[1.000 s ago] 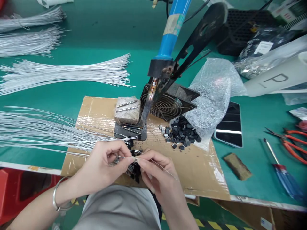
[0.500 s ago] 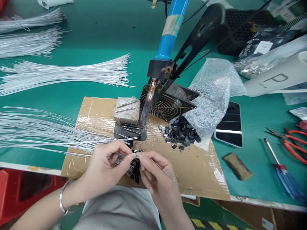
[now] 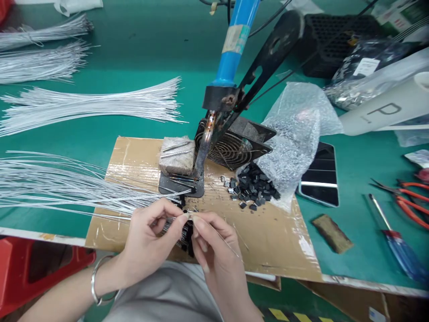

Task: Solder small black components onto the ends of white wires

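Observation:
My left hand [image 3: 150, 241] is closed in a pinch on a thin grey wire [image 3: 170, 218] over the cardboard. Against its fingertips, my right hand [image 3: 214, 237] pinches a thin metal strand [image 3: 231, 248] that slants back across the palm. The small spot where the fingertips meet is mostly hidden. A bundle of grey wires [image 3: 83, 188] runs in from the left, its ends near my left hand. Beneath the fingers lie black connector pieces [image 3: 188, 241], partly covered. Just beyond, a blue-handled soldering iron [image 3: 231, 53] hangs in a black stand [image 3: 268, 58], tip pointing down.
A stained block [image 3: 177, 156] with metal rods sits by the iron's tip. Behind are a fan [image 3: 231, 150] and a pile of small black parts [image 3: 256, 185] spilling from a bubble-wrap bag [image 3: 295, 129]. To the right lie a phone [image 3: 318, 174], screwdriver [image 3: 397, 250] and pliers [image 3: 410, 197].
Both hands stay pinched together and have barely moved. My left wrist with its bracelet has shifted slightly right, and the strand in my right hand has changed its angle a little.

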Motion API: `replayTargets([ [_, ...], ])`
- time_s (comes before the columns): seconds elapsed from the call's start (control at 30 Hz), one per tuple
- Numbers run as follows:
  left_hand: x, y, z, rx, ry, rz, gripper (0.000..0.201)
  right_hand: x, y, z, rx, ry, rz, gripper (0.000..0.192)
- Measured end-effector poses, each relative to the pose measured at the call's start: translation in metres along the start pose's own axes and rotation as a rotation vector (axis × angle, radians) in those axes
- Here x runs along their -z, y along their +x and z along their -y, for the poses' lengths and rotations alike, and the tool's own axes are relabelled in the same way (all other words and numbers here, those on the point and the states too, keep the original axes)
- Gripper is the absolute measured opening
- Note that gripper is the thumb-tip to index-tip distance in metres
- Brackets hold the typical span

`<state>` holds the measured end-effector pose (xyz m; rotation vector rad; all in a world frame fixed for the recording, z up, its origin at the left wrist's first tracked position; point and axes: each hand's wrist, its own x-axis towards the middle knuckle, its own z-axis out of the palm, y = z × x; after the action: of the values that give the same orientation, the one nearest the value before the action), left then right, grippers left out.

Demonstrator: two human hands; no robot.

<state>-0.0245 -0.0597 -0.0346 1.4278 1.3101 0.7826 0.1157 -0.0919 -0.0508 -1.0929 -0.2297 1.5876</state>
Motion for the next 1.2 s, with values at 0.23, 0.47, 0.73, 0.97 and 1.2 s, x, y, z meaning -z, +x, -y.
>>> replayTargets([
  [0.23, 0.001, 0.007, -0.010, 0.073, -0.129, 0.020, 0.021, 0.002, -0.001, -0.001, 0.098, -0.084, -0.008, 0.018],
  [0.47, 0.002, 0.009, -0.014, 0.102, -0.148, 0.009, 0.018, 0.008, 0.003, -0.001, 0.115, -0.011, 0.122, 0.027],
  [0.73, 0.002, 0.009, -0.012, 0.068, -0.127, -0.019, 0.018, 0.010, 0.000, 0.001, 0.119, -0.129, 0.069, 0.021],
  [0.97, 0.000, 0.005, -0.002, 0.027, -0.044, -0.071, 0.019, 0.007, 0.001, 0.000, 0.137, -0.184, 0.022, 0.018],
  [1.2, 0.002, 0.003, -0.001, -0.099, 0.022, -0.080, 0.017, 0.007, 0.002, 0.000, 0.122, -0.156, 0.030, 0.017],
])
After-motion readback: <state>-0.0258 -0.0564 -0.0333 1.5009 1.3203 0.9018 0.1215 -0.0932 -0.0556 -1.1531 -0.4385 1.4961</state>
